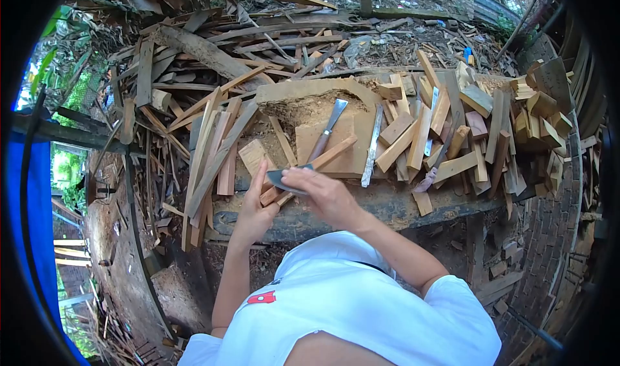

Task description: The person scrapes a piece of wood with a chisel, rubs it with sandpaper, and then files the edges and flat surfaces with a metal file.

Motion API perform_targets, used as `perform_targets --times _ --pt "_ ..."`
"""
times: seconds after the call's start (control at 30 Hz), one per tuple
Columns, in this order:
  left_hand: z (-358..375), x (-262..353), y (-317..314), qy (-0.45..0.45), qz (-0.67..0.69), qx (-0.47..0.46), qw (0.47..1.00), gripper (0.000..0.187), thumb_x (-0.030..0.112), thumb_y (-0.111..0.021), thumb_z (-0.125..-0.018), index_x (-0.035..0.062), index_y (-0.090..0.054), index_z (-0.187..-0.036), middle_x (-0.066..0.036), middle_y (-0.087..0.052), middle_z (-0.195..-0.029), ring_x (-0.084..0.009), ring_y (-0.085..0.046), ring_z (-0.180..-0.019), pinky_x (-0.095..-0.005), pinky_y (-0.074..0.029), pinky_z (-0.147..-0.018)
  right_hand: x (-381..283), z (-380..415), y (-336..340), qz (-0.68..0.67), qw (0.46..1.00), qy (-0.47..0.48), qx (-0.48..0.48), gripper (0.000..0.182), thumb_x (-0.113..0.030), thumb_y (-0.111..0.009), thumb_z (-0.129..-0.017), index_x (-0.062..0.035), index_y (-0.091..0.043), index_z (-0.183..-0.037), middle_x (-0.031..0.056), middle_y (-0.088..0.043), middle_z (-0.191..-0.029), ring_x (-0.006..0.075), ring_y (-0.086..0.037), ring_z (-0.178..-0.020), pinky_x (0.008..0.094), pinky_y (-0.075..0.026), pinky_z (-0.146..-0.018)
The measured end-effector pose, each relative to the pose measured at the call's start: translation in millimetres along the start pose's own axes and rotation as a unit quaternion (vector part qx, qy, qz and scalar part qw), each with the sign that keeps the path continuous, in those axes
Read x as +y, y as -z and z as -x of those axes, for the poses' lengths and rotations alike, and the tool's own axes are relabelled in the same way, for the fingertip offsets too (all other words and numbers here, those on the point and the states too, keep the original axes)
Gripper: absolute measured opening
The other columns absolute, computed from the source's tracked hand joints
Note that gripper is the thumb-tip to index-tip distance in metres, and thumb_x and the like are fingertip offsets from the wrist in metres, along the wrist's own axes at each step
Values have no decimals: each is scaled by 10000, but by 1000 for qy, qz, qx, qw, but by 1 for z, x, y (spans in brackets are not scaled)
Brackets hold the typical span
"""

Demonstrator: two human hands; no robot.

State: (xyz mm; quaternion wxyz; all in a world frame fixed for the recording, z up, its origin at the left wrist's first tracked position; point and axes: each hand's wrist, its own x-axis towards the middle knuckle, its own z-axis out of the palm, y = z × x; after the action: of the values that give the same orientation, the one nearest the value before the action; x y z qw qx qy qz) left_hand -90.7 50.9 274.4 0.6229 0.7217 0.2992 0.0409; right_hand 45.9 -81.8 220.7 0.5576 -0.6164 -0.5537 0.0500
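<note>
Head view, looking down over a white shirt [349, 308] to a cluttered outdoor worktop [387, 201]. Left hand [253, 212] raised at the worktop's near edge, fingers extended upward and closed loosely around the lower end of a wooden stick [316, 164]; exact grip partly hidden. Right hand [326, 195] just beside it, curled shut on a dark curved blade [284, 178], the blade's edge laid across the stick between the two hands. Stick slanting up and away to the right, its far end resting on a flat pale board [342, 143]. Both hands touching or nearly touching over the stick's near end.

Beyond the hands, on the board, a chisel [326, 130] with a reddish handle and bright blade pointing away. To its right, a long narrow metal blade [371, 147] lying almost upright in the frame. Further right, a heap of short cut wood blocks [452, 133] spread across the worktop's right half, well apart from the hands. To the left, long thin wood strips [213, 143] fanned out over the edge. Behind, a scatter of scrap timber [258, 36] on the ground.
</note>
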Motion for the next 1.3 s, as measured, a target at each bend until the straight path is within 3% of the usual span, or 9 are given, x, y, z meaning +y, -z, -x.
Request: perform_targets --times 0.13,0.23,0.4,0.57,0.77,0.9,1.03,1.27,1.3 --pt "3 9 -2 -6 -37 -6 999 944 -160 -425 -720 61 -67 -1566 -186 -196 -1591 -287 -391 -1391 -321 -420 -1041 56 11 10 91 989 -119 13 322 33 -600 -811 -45 -603 -1123 144 -658 -1136 321 -636 -1077 393 -548 -897" --pt "0 3 -1 -37 -30 -14 999 955 -165 -431 -713 65 -69 -1567 -162 -81 -1621 -290 -361 -1409 -342 -410 -1063 20 -5 16 62 995 -60 -56 299 18 -581 -815 -48 -600 -1106 138 -655 -1126 311 -644 -1054 388 -550 -875" --pt "-3 1 -2 -66 -21 -17 997 980 -168 -444 -696 70 -61 -1567 -143 -31 -1629 -317 -321 -1428 -357 -381 -1099 -1 -17 20 55 995 38 -69 299 5 -567 -813 -63 -608 -1100 123 -661 -1118 294 -655 -1015 396 -555 -826" --pt "1 1 -3 -61 -42 -15 997 993 -170 -447 -692 80 -54 -1568 -134 -26 -1631 -337 -300 -1435 -365 -370 -1109 50 -6 29 114 978 -106 -137 246 -13 -573 -810 -57 -616 -1047 113 -678 -995 305 -661 -959 402 -554 -777" --pt "0 -1 -4 -26 -15 4 1000 1007 -163 -437 -682 92 -38 -1571 -143 -35 -1630 -346 -291 -1439 -349 -403 -1077 -14 -17 20 28 995 41 -83 293 -8 -591 -814 -51 -606 -1103 118 -667 -1132 285 -653 -1028 380 -550 -839" --pt "4 11 -10 -30 -9 25 999 994 -146 -436 -695 98 -39 -1573 -146 -58 -1631 -341 -273 -1450 -333 -458 -1001 64 6 35 52 982 -170 -66 286 -39 -568 -859 -93 -623 -1135 103 -687 -1093 286 -665 -1004 388 -550 -845" --pt "1 4 -9 -52 -26 17 998 930 -124 -454 -695 97 -183 -1557 -154 -91 -1628 -326 -252 -1461 -363 -379 -1083 118 22 32 218 942 -251 -45 242 -102 -538 -934 -51 -626 -1153 166 -687 -1033 337 -664 -967 408 -544 -814" --pt "-1 9 -4 -68 -116 -47 990 749 -107 -464 -677 69 -512 -1404 -181 -222 -1597 -311 -224 -1474 -380 -244 -1165 111 34 27 108 981 -148 58 239 -98 -552 -943 -48 -615 -1168 192 -670 -1083 366 -647 -1005 431 -531 -830" --pt "0 8 -5 -68 -115 -48 990 749 -107 -464 -677 69 -512 -1404 -181 -222 -1597 -311 -224 -1474 -380 -244 -1165 126 35 34 142 962 -233 23 261 -115 -558 -941 -70 -626 -1189 201 -671 -1061 363 -649 -988 438 -527 -813"
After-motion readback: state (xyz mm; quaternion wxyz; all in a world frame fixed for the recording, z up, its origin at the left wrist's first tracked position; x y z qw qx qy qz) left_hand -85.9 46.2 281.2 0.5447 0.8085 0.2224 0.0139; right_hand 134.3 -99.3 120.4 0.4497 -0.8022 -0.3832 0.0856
